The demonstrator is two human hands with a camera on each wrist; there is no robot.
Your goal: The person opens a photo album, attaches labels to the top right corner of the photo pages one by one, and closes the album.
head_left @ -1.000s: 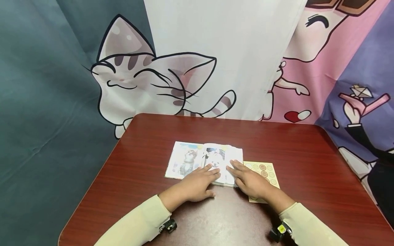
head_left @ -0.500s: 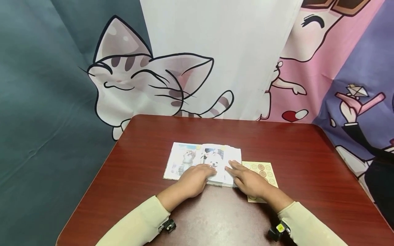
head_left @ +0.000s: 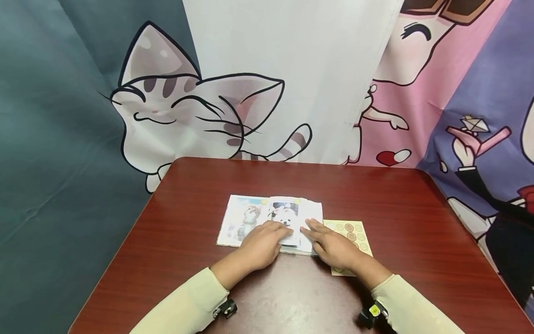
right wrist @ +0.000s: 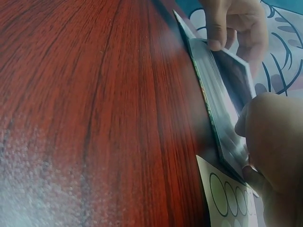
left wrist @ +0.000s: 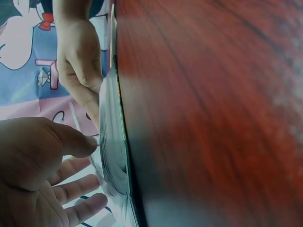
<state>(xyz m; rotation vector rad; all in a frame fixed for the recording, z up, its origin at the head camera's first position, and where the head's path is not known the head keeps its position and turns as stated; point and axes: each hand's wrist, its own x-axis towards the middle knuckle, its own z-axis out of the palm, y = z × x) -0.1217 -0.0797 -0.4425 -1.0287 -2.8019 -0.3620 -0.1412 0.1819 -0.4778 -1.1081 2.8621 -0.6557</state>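
Note:
A photo album (head_left: 227, 229) lies open on the table, with a kitten picture on the left side and a white dog picture on the inner right page (head_left: 285, 209). At that page's lower edge is my left hand (head_left: 262, 245); the right wrist view shows the page (right wrist: 236, 71) tilted up from the stack, pinched between the left thumb (right wrist: 216, 35) and fingers. My right hand (head_left: 337, 247) rests on the album's right side with its fingers extended. Its wrist passes over a yellow sheet of round stickers (head_left: 354, 233), hiding part of it.
The reddish-brown table (head_left: 179, 208) extends around the album on all sides. Behind it hangs a curtain (head_left: 333, 60) printed with cartoon cats. Small cameras are strapped at the left wrist (head_left: 225, 308) and right wrist (head_left: 369, 315).
The left hand's spread fingers have drawn together and its thumb has gone in to the page's lower edge, lifting that page slightly. The right hand stays on the album. The head view shifts slightly.

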